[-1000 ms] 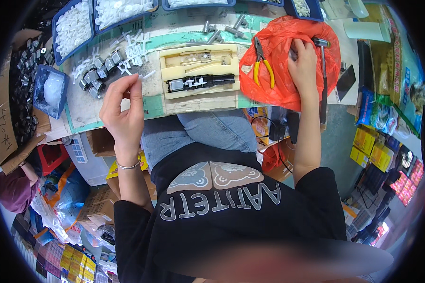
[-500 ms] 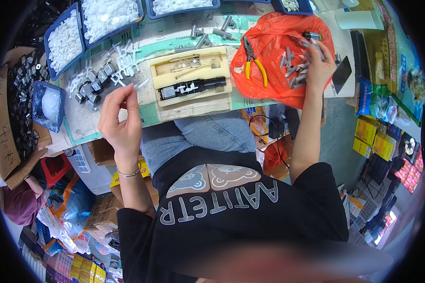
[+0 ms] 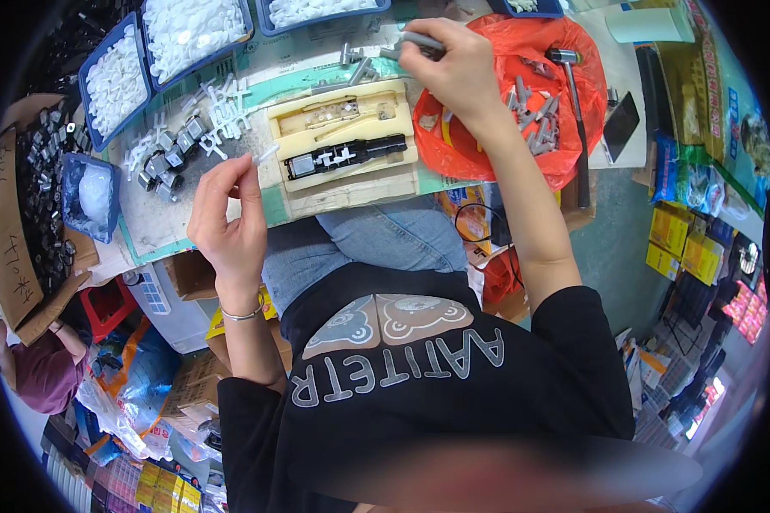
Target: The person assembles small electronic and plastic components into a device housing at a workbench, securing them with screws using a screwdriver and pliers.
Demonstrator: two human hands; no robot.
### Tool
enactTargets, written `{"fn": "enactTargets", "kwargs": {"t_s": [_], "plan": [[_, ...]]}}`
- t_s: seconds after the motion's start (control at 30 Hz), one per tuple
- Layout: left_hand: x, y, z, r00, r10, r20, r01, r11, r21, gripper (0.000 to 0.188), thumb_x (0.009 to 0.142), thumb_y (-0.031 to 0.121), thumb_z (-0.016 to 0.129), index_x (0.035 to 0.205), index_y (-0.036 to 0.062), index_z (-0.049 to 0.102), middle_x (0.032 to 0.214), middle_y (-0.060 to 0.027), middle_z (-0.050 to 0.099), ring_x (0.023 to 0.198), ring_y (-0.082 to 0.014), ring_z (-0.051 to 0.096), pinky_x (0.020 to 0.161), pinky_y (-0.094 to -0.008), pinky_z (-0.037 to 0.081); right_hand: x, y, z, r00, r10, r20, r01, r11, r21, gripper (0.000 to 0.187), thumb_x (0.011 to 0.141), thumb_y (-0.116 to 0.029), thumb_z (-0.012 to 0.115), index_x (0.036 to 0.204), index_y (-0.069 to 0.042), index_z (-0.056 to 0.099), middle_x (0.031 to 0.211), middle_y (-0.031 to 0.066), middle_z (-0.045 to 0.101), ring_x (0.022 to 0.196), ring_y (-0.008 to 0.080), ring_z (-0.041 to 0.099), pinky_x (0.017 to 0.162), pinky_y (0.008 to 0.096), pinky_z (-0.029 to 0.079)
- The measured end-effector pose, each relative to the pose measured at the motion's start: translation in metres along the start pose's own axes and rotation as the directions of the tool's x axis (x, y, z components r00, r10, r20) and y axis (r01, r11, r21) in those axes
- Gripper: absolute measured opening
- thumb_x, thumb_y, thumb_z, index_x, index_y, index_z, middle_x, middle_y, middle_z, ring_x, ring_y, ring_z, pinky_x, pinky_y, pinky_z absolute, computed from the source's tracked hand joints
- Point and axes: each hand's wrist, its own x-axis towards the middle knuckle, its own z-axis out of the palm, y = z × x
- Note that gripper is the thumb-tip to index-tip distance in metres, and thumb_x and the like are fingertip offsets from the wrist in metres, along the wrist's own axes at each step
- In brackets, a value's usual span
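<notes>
My left hand is closed in a pinch at the bench edge, and a small white plastic stick pokes out by its fingertips. Right of it, a cream-coloured fixture block holds a long black assembly with a silver box and white parts in it. My right hand reaches to the far side of the bench, its fingers closed around a grey plastic tube piece. Beneath its forearm lies a red plastic bag with several grey pieces; the arm mostly hides the yellow-handled pliers.
A hammer lies across the bag's right side, near a dark phone. Blue bins of white parts line the back. White sprigs and small motors lie left. A cardboard box stands at far left, beside another person's arm.
My right hand has left the grey pieces in the red bag and moved left and away to the grey parts behind the fixture. The hammer is uncovered. My left hand has barely shifted.
</notes>
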Motion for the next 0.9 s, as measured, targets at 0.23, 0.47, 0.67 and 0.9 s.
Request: {"fn": "enactTargets", "kwargs": {"t_s": [0.23,0.47,0.67,0.9], "plan": [[-0.004,-0.011,-0.006,0.999,-0.004,-0.037,0.006,0.998,0.058,0.011,0.081,-0.005,0.065,0.091,-0.0009,0.066,0.087,-0.0110,0.066,0.075,-0.0158,0.062,0.064,-0.0233,0.049,-0.002,0.009,-0.005,0.970,-0.183,0.159,0.206,0.967,-0.148,0.020,0.078,-0.020,0.068,0.091,-0.005,0.068,0.088,0.0077,0.063,0.081,0.0246,0.062,0.070,0.0335,0.049],[0.001,-0.012,-0.018,0.992,-0.006,-0.127,0.017,0.996,0.089,0.012,0.081,-0.005,0.066,0.092,-0.0005,0.066,0.091,-0.0113,0.065,0.077,-0.0170,0.063,0.067,-0.0248,0.051,-0.008,-0.002,-0.028,0.937,0.317,0.148,-0.348,0.794,0.498,0.024,0.085,-0.008,0.066,0.107,0.002,0.063,0.094,0.0069,0.066,0.082,0.0119,0.062,0.072,0.0230,0.048],[0.002,-0.020,-0.038,0.983,-0.113,-0.147,0.124,0.990,0.070,0.011,0.082,-0.002,0.066,0.093,-0.0004,0.066,0.087,-0.0088,0.065,0.074,-0.0136,0.061,0.065,-0.0236,0.050,-0.009,-0.020,-0.029,0.769,0.466,0.438,-0.622,0.385,0.682,0.024,0.088,-0.006,0.061,0.111,0.003,0.059,0.093,0.0087,0.066,0.079,0.0132,0.063,0.073,0.0249,0.052],[0.015,-0.052,-0.088,0.916,-0.192,-0.352,0.191,0.981,-0.038,0.010,0.086,0.000,0.063,0.096,-0.0013,0.065,0.089,-0.0037,0.065,0.077,-0.0093,0.061,0.071,-0.0206,0.049,-0.002,-0.050,-0.009,0.817,0.389,0.425,-0.566,0.405,0.718,0.028,0.091,-0.006,0.057,0.117,0.004,0.055,0.101,0.0097,0.062,0.087,0.0151,0.063,0.080,0.0275,0.051]]}}
